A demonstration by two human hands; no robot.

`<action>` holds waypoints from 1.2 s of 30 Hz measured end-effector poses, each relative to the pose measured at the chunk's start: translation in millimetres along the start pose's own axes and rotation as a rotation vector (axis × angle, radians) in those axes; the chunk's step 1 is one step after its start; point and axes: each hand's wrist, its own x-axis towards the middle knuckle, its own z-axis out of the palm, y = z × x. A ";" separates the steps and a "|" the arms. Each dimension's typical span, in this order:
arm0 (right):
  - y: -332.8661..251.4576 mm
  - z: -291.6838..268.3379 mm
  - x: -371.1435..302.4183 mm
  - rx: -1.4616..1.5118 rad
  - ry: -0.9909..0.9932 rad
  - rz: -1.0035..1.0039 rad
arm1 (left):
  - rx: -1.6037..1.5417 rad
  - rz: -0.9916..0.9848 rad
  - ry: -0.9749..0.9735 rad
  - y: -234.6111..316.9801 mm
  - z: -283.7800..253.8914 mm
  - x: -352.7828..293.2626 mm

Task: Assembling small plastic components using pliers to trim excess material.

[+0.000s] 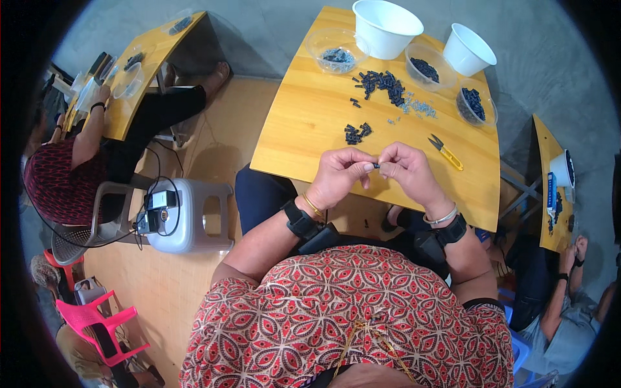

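Note:
Above the near edge of the yellow wooden table (pixel 291 139), my left hand (pixel 337 173) and my right hand (pixel 413 173) meet fingertip to fingertip. Both are closed in a pinch on one small dark piece (pixel 376 166), mostly covered by the fingers. Just beyond them lies a little heap of short black parts (pixel 358 134). Farther off is a bigger pile of black parts (pixel 383 85), with small transparent pieces (pixel 419 106) scattered on its right. Yellow-handled thread snips (pixel 447 154) rest on the table right of my right hand.
Along the far side stand two white tubs (pixel 388 32) and transparent bowls (pixel 432 79) holding small parts. A grey-white plastic stool (pixel 187 216) with cabled devices is on the left. Other people sit at tables (pixel 155 55) on both sides. A pink chair (pixel 97 320) stands lower left.

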 end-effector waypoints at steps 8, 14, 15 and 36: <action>-14.2 -5.0 3.0 -0.643 -0.243 -0.542 | -0.369 -0.414 -0.227 -6.4 -16.6 2.3; -10.9 -10.4 -10.2 -0.508 0.055 -0.309 | -0.225 -0.303 -0.095 -4.7 -8.6 2.1; -7.7 -11.4 -12.4 -0.471 0.154 -0.211 | -0.222 -0.305 -0.098 -3.8 -8.8 2.4; 25.8 -0.3 -21.2 -0.678 0.293 -0.364 | 0.447 0.212 0.021 -20.3 18.1 12.6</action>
